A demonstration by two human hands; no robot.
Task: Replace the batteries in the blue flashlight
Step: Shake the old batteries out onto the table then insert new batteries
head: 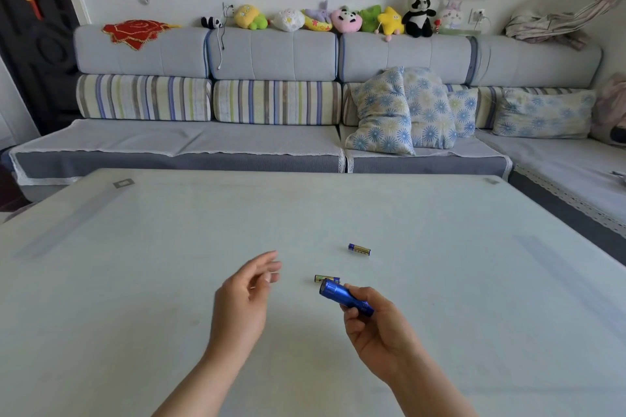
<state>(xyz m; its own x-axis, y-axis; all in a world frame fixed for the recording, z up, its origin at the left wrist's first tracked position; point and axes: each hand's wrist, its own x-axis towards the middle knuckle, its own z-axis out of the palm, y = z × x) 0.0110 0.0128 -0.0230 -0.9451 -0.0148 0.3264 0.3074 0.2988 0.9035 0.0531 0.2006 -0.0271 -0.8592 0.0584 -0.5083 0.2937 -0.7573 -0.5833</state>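
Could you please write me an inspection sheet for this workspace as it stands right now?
Surface: pale table, bare apart from the job's things.
Job's things: blue flashlight in the right hand; one battery lying alone on the table, another battery partly hidden behind the flashlight's head.
Clutter: nothing seen on the table.
Hands: right hand grips the flashlight; left hand open, empty, above the table.
Cables: white cable hanging over the sofa back.
Surroundings: grey sofa, plush toys, patterned cushions.
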